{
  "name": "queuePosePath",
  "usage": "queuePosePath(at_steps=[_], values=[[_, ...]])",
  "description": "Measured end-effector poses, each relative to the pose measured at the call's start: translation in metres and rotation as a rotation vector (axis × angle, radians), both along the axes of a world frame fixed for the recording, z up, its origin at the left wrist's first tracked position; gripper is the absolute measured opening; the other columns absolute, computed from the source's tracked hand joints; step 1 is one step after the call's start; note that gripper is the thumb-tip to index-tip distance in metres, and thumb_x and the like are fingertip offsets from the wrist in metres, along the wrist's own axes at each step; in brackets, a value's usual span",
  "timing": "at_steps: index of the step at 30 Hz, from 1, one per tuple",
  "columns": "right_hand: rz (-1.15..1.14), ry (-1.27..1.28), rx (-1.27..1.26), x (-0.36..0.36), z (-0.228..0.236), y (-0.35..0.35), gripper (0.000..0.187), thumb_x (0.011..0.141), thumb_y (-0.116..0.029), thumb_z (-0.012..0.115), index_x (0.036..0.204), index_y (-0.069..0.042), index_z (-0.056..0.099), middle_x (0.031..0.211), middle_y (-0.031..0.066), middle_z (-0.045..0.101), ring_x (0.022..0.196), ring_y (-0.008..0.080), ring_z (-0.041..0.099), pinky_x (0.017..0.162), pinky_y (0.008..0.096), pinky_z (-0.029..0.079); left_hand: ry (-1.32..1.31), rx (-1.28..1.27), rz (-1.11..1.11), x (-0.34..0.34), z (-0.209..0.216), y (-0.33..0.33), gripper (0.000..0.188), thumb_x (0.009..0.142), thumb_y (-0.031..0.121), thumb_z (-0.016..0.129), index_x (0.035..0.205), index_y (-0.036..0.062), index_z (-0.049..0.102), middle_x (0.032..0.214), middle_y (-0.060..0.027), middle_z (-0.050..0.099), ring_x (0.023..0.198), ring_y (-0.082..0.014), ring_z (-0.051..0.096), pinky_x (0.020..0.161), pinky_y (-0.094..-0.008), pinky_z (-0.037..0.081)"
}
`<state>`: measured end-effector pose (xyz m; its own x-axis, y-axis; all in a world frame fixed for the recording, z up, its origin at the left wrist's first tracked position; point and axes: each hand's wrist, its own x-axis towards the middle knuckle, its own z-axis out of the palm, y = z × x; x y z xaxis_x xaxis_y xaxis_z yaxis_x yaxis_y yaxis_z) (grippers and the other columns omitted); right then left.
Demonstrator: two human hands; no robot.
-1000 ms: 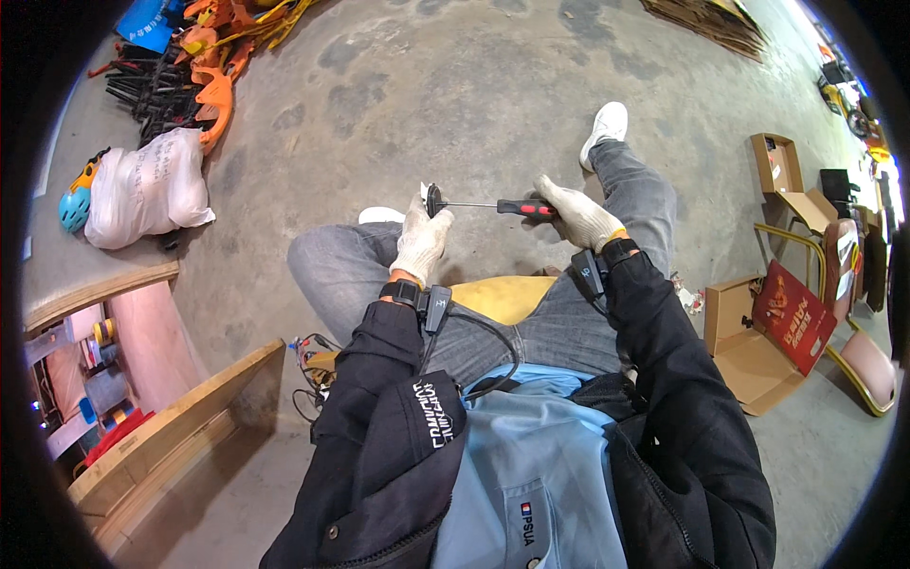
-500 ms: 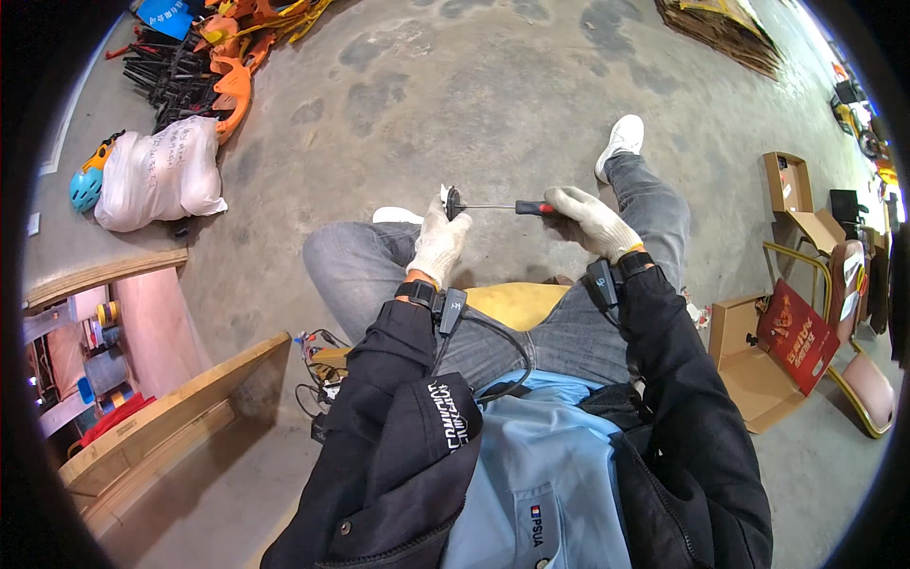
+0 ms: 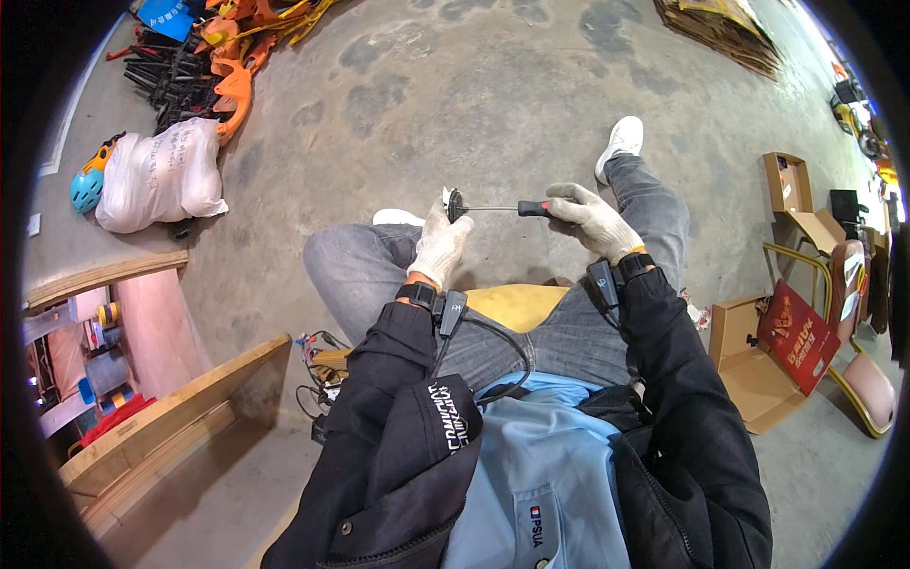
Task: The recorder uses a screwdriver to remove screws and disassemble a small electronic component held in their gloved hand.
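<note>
My left hand [image 3: 440, 245], in a whitish knit glove, is closed on a small black round part [image 3: 456, 205] with a white piece on its far left side. My right hand [image 3: 591, 222], gloved alike, grips a screwdriver [image 3: 533, 208] with a black and red handle. Its thin metal shaft runs level to the left, and the end meets the black part. Whether the tip sits in a screw is too small to tell. Both hands are held out over the floor between my knees.
A wooden-edged bench [image 3: 180, 403] stands at my left, with cables [image 3: 318, 375] beside it. Further off lie a white plastic bag [image 3: 161, 175], a blue helmet [image 3: 85, 190] and orange parts [image 3: 232, 90]. At right are an open cardboard box [image 3: 749, 370], a red box lid [image 3: 794, 337] and a chair [image 3: 867, 384].
The fingers of my right hand have shifted on the screwdriver handle, and the handle sits very slightly further right. My left hand and the black part have barely moved.
</note>
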<state>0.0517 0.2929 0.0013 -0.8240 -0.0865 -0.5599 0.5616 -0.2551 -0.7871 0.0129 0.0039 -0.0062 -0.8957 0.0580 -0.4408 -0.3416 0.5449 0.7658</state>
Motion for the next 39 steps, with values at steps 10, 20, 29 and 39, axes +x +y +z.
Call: queuePosePath(at_steps=[10, 20, 29, 39], values=[[0.139, -0.041, 0.167, 0.003, -0.014, 0.007, 0.04, 0.106, -0.035, 0.062, 0.13, -0.003, 0.065, 0.096, 0.0031, 0.065, 0.074, 0.0089, 0.058, 0.061, 0.026, 0.047, -0.032, -0.006, 0.004, 0.001, 0.018, 0.007, 0.047, 0.085, 0.029, 0.068, 0.127, 0.0089, 0.064, 0.108, -0.014, 0.071, 0.103, -0.03, 0.069, 0.093, -0.0394, 0.051], [0.135, -0.139, 0.053, -0.001, 0.004, 0.01, 0.039, 0.105, -0.032, 0.065, 0.132, -0.003, 0.063, 0.106, 0.0055, 0.068, 0.074, 0.0099, 0.058, 0.064, 0.0281, 0.052, -0.045, -0.015, -0.01, 0.001, 0.016, 0.004, 0.05, 0.085, 0.029, 0.069, 0.13, 0.0076, 0.063, 0.113, -0.0143, 0.071, 0.108, -0.029, 0.068, 0.097, -0.0376, 0.05], [-0.034, -0.049, -0.063, -0.001, -0.004, -0.001, 0.046, 0.104, -0.033, 0.067, 0.136, 0.0, 0.06, 0.11, 0.0071, 0.064, 0.09, 0.0155, 0.063, 0.081, 0.0304, 0.054, -0.039, 0.001, -0.007, -0.002, 0.002, -0.004, 0.055, 0.086, 0.03, 0.07, 0.135, 0.0051, 0.061, 0.113, -0.0147, 0.071, 0.107, -0.0287, 0.068, 0.097, -0.0374, 0.05], [0.115, -0.089, 0.043, 0.001, -0.007, 0.003, 0.043, 0.107, -0.038, 0.057, 0.127, -0.001, 0.065, 0.095, 0.0069, 0.067, 0.076, 0.0117, 0.061, 0.065, 0.0297, 0.053, -0.041, -0.005, -0.01, -0.002, 0.001, -0.002, 0.05, 0.086, 0.029, 0.07, 0.129, 0.0056, 0.063, 0.108, -0.0125, 0.07, 0.102, -0.0266, 0.067, 0.093, -0.0363, 0.05]])
